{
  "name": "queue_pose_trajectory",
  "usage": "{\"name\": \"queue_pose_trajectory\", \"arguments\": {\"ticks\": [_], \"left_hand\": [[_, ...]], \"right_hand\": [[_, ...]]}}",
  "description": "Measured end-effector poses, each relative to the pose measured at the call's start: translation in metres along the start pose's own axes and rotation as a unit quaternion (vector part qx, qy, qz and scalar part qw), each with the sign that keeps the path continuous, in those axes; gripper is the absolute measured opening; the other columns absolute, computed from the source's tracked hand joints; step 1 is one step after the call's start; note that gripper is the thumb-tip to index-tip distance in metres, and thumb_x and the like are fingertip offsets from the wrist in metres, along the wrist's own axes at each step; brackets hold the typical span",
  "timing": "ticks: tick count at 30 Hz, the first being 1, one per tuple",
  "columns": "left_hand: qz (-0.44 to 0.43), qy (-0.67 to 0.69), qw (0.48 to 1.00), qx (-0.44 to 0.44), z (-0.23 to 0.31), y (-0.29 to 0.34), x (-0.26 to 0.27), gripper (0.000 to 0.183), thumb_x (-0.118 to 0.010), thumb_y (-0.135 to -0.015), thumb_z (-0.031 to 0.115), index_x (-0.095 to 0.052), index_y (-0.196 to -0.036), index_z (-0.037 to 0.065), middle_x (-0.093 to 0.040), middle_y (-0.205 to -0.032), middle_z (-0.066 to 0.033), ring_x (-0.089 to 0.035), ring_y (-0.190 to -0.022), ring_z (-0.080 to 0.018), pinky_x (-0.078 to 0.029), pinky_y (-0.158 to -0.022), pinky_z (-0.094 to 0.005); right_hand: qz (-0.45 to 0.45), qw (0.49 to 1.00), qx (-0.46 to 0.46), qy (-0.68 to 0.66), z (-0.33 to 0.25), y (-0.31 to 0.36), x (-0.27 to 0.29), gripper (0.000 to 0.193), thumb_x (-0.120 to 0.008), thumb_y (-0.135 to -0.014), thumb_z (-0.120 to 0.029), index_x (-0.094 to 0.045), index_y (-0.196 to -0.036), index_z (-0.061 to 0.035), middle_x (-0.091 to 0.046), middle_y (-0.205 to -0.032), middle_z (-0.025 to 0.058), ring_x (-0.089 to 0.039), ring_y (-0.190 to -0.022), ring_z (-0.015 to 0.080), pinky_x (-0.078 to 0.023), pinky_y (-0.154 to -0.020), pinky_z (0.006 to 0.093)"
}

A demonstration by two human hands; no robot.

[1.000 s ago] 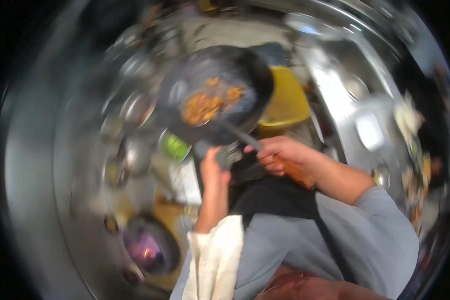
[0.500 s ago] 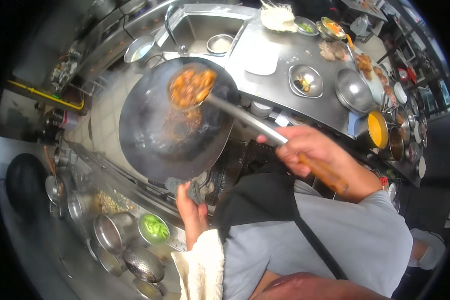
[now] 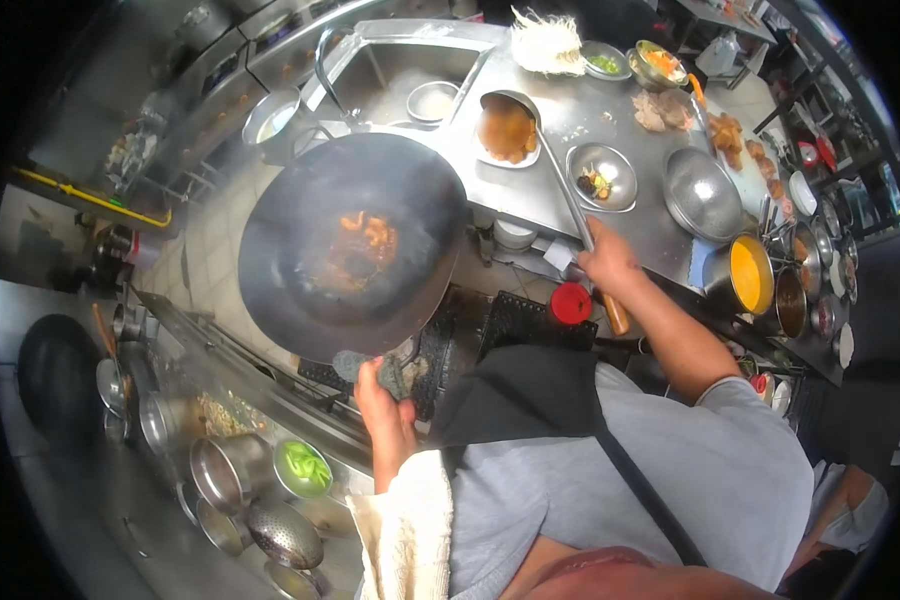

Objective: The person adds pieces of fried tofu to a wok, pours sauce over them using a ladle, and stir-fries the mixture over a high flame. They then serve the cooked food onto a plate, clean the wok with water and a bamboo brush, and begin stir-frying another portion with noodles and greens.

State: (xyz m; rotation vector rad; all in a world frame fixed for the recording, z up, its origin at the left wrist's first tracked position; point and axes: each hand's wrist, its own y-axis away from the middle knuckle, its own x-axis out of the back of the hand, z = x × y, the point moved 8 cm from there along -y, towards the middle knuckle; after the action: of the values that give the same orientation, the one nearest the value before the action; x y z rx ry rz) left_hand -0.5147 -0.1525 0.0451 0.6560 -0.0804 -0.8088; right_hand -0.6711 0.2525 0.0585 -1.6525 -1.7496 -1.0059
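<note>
My right hand (image 3: 610,262) is closed round the long handle of a ladle (image 3: 562,175), above the wooden end. The ladle's bowl is tipped over a white plate (image 3: 490,157) on the steel counter, where brown, glossy sauced food (image 3: 507,132) lies. Some of the ladle's bowl is hidden by its angle and the food. My left hand (image 3: 385,415) is closed on a folded grey cloth (image 3: 370,372) at the near rim of a big dark wok (image 3: 310,220). A few sauced pieces (image 3: 367,228) and some sauce remain in the steaming wok.
Right of the plate stand a steel bowl of mixed bits (image 3: 602,180), a colander (image 3: 703,195) and a pot of orange liquid (image 3: 750,272). Behind the wok is a sink (image 3: 390,75). A green-vegetable bowl (image 3: 302,468) and steel pots (image 3: 228,478) stand at lower left.
The ladle of food has swung from above the wok to the plate at the right, and its food now lies there. My left hand stays at the wok's rim.
</note>
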Motion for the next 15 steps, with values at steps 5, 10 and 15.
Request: {"name": "queue_pose_trajectory", "arguments": {"ticks": [5,10,15], "left_hand": [[0.026,-0.021,0.999,0.019,0.004,0.009,0.004,0.031,-0.060,-0.089,0.029,-0.067,-0.104,0.003,-0.069,-0.094,-0.0048,-0.068,-0.072,-0.0162,-0.044,-0.047,-0.0267],[-0.001,-0.021,1.000,0.009,-0.005,0.001,0.013,0.028,-0.058,-0.091,0.029,-0.067,-0.101,0.004,-0.070,-0.093,-0.0061,-0.066,-0.067,-0.0130,-0.040,-0.041,-0.0248],[0.029,0.054,0.998,0.010,-0.020,0.007,0.024,0.027,-0.060,-0.090,0.030,-0.067,-0.098,0.005,-0.070,-0.092,-0.0063,-0.062,-0.061,-0.0123,-0.036,-0.037,-0.0258]], "right_hand": [[0.042,0.999,-0.026,0.007,0.002,0.011,0.004,0.066,-0.063,-0.082,-0.014,-0.045,-0.145,-0.0051,-0.067,-0.101,0.0337,-0.065,-0.099,0.0502,-0.050,-0.090,0.0525],[0.049,0.998,-0.028,-0.040,0.004,0.027,0.023,0.067,-0.063,-0.083,-0.014,-0.046,-0.147,-0.0124,-0.068,-0.103,0.0310,-0.066,-0.100,0.0484,-0.051,-0.090,0.0494],[0.087,0.993,0.083,-0.003,0.006,0.030,0.012,0.067,-0.063,-0.083,-0.014,-0.047,-0.148,-0.0085,-0.069,-0.111,0.0273,-0.068,-0.103,0.0421,-0.051,-0.091,0.0453]]}}
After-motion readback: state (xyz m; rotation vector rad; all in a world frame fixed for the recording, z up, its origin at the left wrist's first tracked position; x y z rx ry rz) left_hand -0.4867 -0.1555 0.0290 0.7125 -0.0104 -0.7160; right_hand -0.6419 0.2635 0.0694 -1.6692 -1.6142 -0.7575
